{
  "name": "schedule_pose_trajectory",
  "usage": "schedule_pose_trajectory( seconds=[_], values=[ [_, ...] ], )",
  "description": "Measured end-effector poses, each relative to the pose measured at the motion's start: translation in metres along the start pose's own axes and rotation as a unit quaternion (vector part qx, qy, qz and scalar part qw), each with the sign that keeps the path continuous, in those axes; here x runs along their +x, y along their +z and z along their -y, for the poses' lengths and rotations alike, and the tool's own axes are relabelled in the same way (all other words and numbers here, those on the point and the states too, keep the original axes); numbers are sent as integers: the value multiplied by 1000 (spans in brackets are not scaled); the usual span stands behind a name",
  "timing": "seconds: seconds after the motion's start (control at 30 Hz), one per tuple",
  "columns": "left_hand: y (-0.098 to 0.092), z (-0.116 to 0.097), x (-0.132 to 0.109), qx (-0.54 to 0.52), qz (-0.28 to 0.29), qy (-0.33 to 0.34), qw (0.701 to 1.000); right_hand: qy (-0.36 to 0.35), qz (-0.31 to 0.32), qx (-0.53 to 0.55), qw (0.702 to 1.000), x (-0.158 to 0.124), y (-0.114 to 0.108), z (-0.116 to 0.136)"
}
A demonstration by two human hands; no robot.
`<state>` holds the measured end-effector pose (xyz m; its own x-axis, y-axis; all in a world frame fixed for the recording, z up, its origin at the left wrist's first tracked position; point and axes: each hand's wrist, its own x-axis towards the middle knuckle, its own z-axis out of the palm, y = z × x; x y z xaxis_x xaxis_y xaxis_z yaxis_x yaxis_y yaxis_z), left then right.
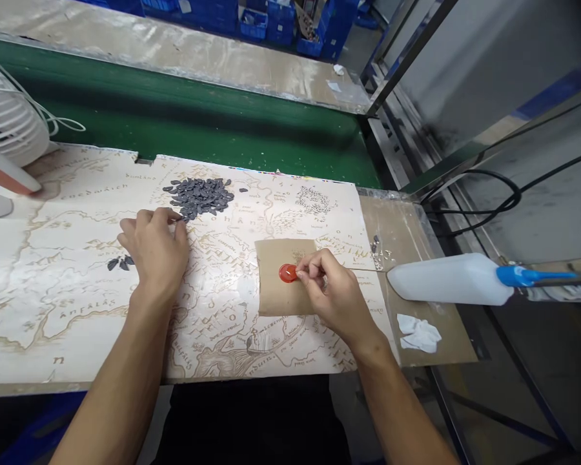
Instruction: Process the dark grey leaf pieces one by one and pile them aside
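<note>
Two bare hands work over a printed parchment-style map (72,323) that covers most of the surface (407,223). The right hand (336,290) pinches a red wax disc (287,273) at its right rim, with the fingers drawn together. The disc lies on a square of kraft paper (281,297) towards the surface's right end, and the paper probably keeps the wax off the map. The left hand (155,253) rests on the map with its fingers curled and close together, their fingertips (178,219) at the lower edge of a heap of dark grey seed-shaped pieces (201,197); whether they pinch one, I cannot tell. The heap sits near the far edge, likely placed within the left hand's reach. A few loose pieces (120,263) lie just beside that hand. A pale speckled patch of crumbs (314,201) lies further right. On the bare right end, a white plastic bottle (448,279) lies on its side with its blue nozzle (527,276) pointing past the edge, apparently kept clear of the map. Crumpled white tissue (419,334) lies near the front edge.
</note>
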<state>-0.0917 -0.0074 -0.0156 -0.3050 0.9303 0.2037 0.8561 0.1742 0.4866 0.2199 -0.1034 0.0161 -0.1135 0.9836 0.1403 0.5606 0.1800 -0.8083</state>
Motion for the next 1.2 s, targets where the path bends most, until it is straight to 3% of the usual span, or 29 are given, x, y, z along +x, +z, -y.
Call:
schedule_pose_trajectory(
  seconds=[0.33,0.43,0.53,0.73,0.87,1.0,1.13,1.2],
  values=[
    [-5,1,0,19,41,-4,999,-15,12,5,1000,-2,4,0],
    [-12,0,-1,8,37,-10,999,-5,-26,13,1000,-5,-1,-1],
    [-22,-1,-6,-44,41,-13,998,21,-68,10,997,-12,-6,-8],
    [-24,-6,-25,-216,101,-61,969,61,-14,-22,998,-30,0,-26],
    [-19,-25,-47,-357,159,-52,919,86,-63,67,992,-30,0,-23],
    [-15,-50,-72,-498,249,-38,830,86,-130,221,963,-24,-8,-7],
    [-9,-73,-92,-601,327,-80,724,69,-149,306,938,-20,-10,15],
    [-7,-83,-98,-621,336,-99,701,61,-148,309,938,-16,-8,24]
  ],
)
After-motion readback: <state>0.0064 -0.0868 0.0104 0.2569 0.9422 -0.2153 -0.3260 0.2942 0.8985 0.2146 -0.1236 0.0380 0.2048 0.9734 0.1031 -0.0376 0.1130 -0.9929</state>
